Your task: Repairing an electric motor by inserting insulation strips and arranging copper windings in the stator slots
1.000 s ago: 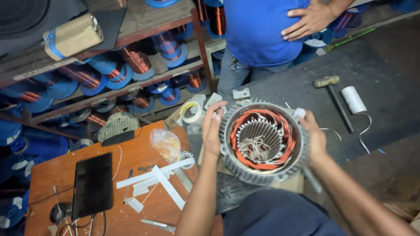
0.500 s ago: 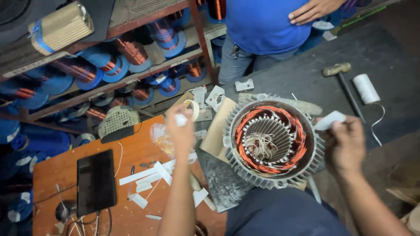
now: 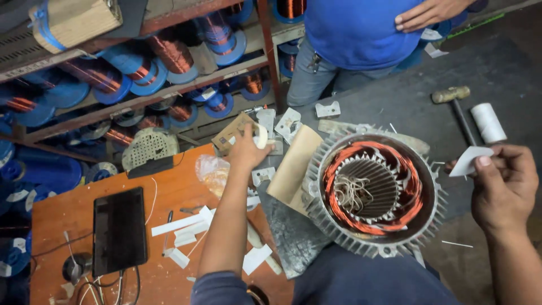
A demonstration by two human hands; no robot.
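- Left hand closed around a roll of white tape, held out above the table's far edge.
- Right hand pinched a white paper slip between thumb and fingers.
- Finned motor stator (copper windings showing) sat between the hands.
- Orange table carried a dark tablet and paper strips.

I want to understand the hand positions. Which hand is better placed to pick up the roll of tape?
Probably the left hand: its fingers already touch the roll of tape beside the orange table. The right hand is across the motor stator, pinching a white paper slip.
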